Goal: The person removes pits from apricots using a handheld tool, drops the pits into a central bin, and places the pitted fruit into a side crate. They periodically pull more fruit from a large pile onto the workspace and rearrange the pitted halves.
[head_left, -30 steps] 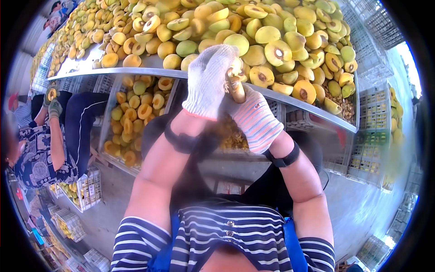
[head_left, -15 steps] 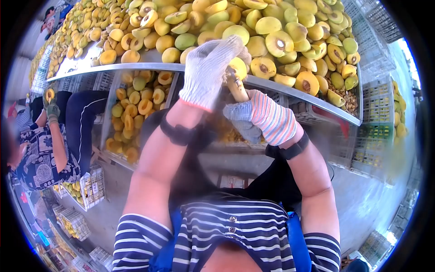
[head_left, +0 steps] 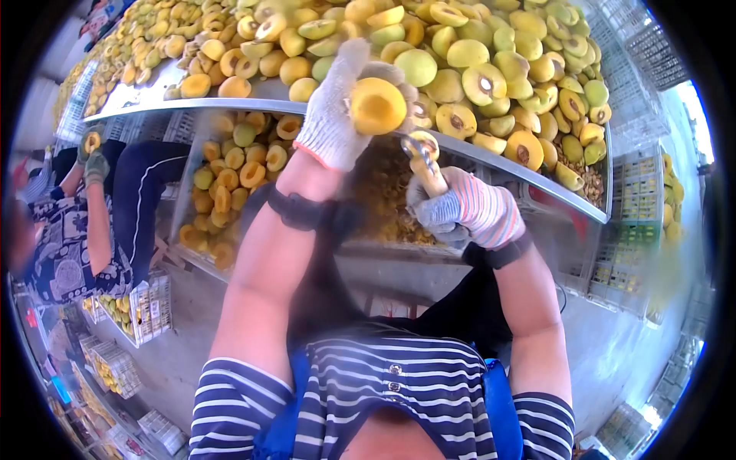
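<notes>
Head view: we look down past a striped shirt at two gloved hands working in front of a steel desk (head_left: 230,98).
Change: a second ago both hands were locked together, the tool sunk into the fruit. Now they have split apart!
Left hand: the white-gloved left hand (head_left: 328,115) is up at the desk's edge, fingers curled round a fruit half (head_left: 377,106) with its cut face turned towards us.
Fruit half: orange flesh with a shallow hollow, and we see no stone in it.
Right hand: the striped right hand (head_left: 469,215) has dropped lower, fist closed on the scoop tool (head_left: 426,170), blade pointing up. A small yellow scrap sits at the tip; we can't tell whether it is stone or flesh.
Meaning: we judge the scooping of this half to be finished, with tool and fruit well clear of each other.
Around: a heap of fruit (head_left: 491,61) covers the desk, and a crate of halves (head_left: 238,172) sits below.
Left edge: a co-worker's gloved hand (head_left: 93,165) is holding fruit.
</notes>
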### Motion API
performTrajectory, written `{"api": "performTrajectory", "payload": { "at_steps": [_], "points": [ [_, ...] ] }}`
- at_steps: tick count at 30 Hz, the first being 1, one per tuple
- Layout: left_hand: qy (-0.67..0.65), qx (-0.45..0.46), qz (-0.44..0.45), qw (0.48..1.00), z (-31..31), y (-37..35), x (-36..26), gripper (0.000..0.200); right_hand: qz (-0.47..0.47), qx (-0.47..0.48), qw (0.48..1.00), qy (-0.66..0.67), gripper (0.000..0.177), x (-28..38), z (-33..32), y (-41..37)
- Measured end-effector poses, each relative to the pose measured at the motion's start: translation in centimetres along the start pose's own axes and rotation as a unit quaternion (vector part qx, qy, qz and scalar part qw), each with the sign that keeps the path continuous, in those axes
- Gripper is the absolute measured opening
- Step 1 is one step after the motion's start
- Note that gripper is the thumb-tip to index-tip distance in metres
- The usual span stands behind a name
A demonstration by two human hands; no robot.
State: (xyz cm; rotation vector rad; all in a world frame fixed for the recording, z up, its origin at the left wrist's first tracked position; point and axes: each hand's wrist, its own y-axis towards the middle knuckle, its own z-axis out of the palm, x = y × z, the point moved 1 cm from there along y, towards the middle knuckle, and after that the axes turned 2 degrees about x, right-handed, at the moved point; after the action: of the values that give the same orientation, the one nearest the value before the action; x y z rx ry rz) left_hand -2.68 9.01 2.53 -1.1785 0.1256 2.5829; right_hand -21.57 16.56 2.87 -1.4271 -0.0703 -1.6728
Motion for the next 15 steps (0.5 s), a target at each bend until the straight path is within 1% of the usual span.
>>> {"api": "performTrajectory", "payload": {
  "at_steps": [1,2,3,4,5,6,7,8,9,10,11,12,13,14,15],
  "points": [
    [0.153,-0.027,0.155,0.976,-0.1,-0.7,0.0,0.052,0.001,-0.017,0.998,-0.061,0.033,0.1,-0.1,-0.1],
    [0.297,-0.049,0.302,0.905,0.3,-1.3,-0.1,0.052,0.000,-0.038,0.992,-0.122,0.033,0.2,-0.3,-0.3],
    [0.239,-0.060,0.189,0.951,-1.2,-1.9,-2.0,0.051,-0.007,-0.036,0.992,-0.123,0.033,-0.5,-1.0,-0.1],
    [0.172,-0.069,0.064,0.981,-3.2,-2.9,-4.1,0.051,-0.075,-0.110,0.929,-0.347,0.034,-1.9,-2.2,0.0],
    [0.378,-0.194,0.047,0.904,-3.9,-3.8,-5.6,0.052,-0.131,-0.178,0.808,-0.545,0.034,-3.0,-2.8,-0.4],
    [0.564,-0.302,0.034,0.768,-3.9,-4.2,-6.9,0.052,0.073,-0.140,0.841,-0.518,0.035,-0.1,-1.3,-1.3],
    [0.704,-0.299,0.061,0.641,-4.1,-4.1,-6.9,0.053,-0.018,-0.149,0.824,-0.546,0.036,-1.1,-1.8,-1.6],
    [0.817,-0.289,0.086,0.492,-4.2,-4.1,-6.6,0.054,-0.107,-0.154,0.799,-0.571,0.036,-2.2,-2.4,-1.8],
    [0.788,-0.225,0.086,0.566,-2.5,-3.6,-5.7,0.053,-0.107,-0.157,0.798,-0.572,0.036,-2.2,-2.4,-2.0],
    [0.783,-0.186,0.123,0.580,-2.2,-2.0,-3.6,0.050,-0.052,-0.205,0.813,-0.542,0.034,-1.9,-2.4,-1.8],
    [0.775,-0.105,0.099,0.616,0.1,-1.0,-2.1,0.051,0.004,-0.251,0.824,-0.509,0.034,-1.8,-2.6,-1.8],
    [0.800,-0.078,0.037,0.593,1.2,1.0,-0.2,0.049,0.004,-0.254,0.822,-0.509,0.034,-2.1,-3.1,-1.9],
    [0.853,-0.054,-0.039,0.517,3.0,2.5,1.4,0.049,-0.082,-0.270,0.806,-0.521,0.035,-2.6,-3.5,-2.0],
    [0.891,-0.044,-0.012,0.451,2.8,4.0,3.7,0.052,-0.167,-0.284,0.783,-0.528,0.037,-3.0,-4.0,-2.0],
    [0.896,-0.039,-0.023,0.442,3.4,4.7,4.4,0.054,-0.157,-0.340,0.823,-0.426,0.041,-3.2,-4.4,-1.7]
  ]
}}
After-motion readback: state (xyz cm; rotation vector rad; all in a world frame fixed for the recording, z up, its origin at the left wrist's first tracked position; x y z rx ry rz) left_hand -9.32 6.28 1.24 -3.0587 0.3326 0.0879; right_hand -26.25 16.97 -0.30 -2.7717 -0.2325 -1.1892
